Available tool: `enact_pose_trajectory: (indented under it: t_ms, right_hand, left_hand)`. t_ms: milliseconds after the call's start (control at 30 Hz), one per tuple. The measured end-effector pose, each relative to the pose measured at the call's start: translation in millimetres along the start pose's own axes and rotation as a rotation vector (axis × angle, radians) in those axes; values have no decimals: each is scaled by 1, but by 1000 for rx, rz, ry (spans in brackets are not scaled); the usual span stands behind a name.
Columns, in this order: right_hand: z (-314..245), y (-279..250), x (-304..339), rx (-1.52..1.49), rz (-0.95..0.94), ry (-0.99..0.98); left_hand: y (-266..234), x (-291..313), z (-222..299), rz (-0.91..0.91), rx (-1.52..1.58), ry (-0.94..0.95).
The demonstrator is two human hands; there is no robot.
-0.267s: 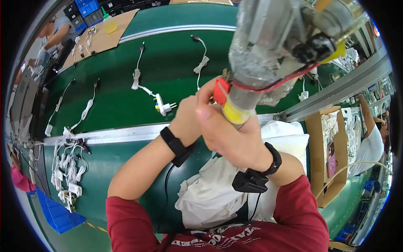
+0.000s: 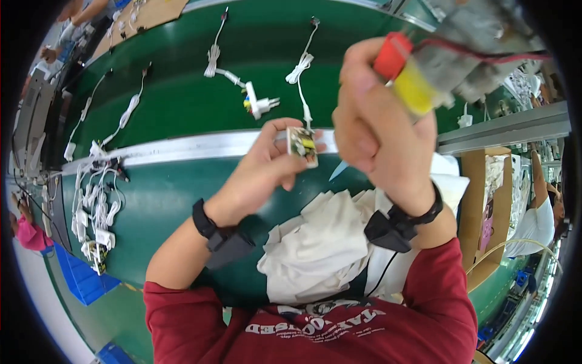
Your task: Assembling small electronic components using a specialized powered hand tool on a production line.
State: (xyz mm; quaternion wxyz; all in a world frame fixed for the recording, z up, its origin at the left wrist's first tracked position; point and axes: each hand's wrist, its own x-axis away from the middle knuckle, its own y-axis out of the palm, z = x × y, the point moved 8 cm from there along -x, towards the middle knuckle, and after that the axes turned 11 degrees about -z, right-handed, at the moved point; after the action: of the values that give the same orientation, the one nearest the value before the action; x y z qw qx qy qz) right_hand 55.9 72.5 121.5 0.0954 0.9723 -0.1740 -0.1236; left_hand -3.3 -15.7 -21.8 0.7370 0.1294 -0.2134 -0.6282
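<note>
Cords bundled with small white housings lie on the green tabletop at far left, several with circuit parts showing. Beyond the metal rail, two loosely tied corded units rest on the green surface; to their right lies a plug-ended white housing, joined to a coiled cord, with yellow and blue components exposed at its side. At centre, the left hand holds a small open-faced unit above the near edge of the rail: thumb at its lower front, other fingers behind, their tips showing past its right edge, the grip closed. A white cord runs down to the unit's upper edge, so the cord appears attached; the board stands bare, and with no cover over it the unit is judged unfinished. Just to the right, a light-blue pointed object emerges from beneath the right hand; whether it is held cannot be told. The right hand is well closed, thumb and forefinger pinched at the red piece of a blurred, grey tool with a yellow collar. This tool stands apart from the unit, so no contact between them is under way. White cloth lies heaped below the hands.
</note>
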Motion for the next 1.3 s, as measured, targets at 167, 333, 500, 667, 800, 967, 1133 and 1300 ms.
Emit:
enact_pose_trajectory:
  t_ms: [167,333,500,667,800,967,1133,1300]
  right_hand:
    - [6,8,0,97,-108,7]
    - [15,18,-4,128,-172,50]
    - [21,23,-5,159,-171,103]
    - [22,26,-4,184,-162,145]
    - [19,27,-1,186,-144,158]
    - [16,27,1,140,-106,164]
    - [17,33,9,120,-113,181]
    - [16,36,14,104,-119,190]
  left_hand:
    - [30,24,-41,-63,347,-41]
    - [44,25,-49,-219,321,-69]
    - [45,29,-44,-221,354,-6]
    - [44,30,-41,-229,332,30]
    - [43,29,-39,-233,356,35]
    - [39,26,-45,-152,378,14]
    - [21,25,-40,-75,463,68]
    - [18,27,-38,-77,481,111]
